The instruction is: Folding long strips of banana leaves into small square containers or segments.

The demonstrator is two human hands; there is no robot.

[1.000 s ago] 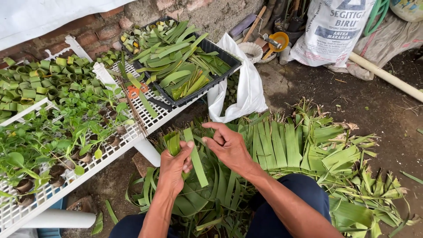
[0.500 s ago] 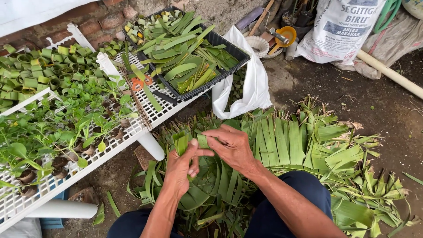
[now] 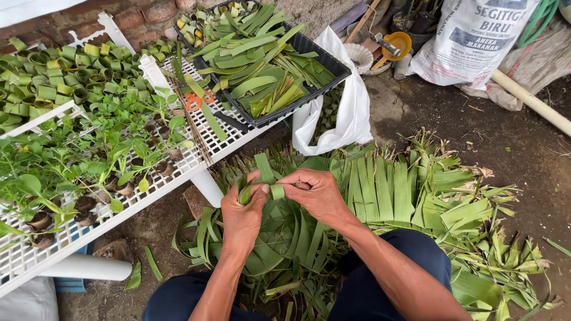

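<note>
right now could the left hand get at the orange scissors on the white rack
Probably yes: the left hand is busy folding a leaf strip, but nothing blocks the way up to the orange scissors on the white rack.

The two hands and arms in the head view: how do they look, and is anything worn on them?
The left hand and the right hand are bare, with no gloves. No ring, watch or bracelet shows. Both forearms are uncovered up to the lower picture edge, so no sleeve is in view. Below them, the knees show dark blue trousers.
</note>
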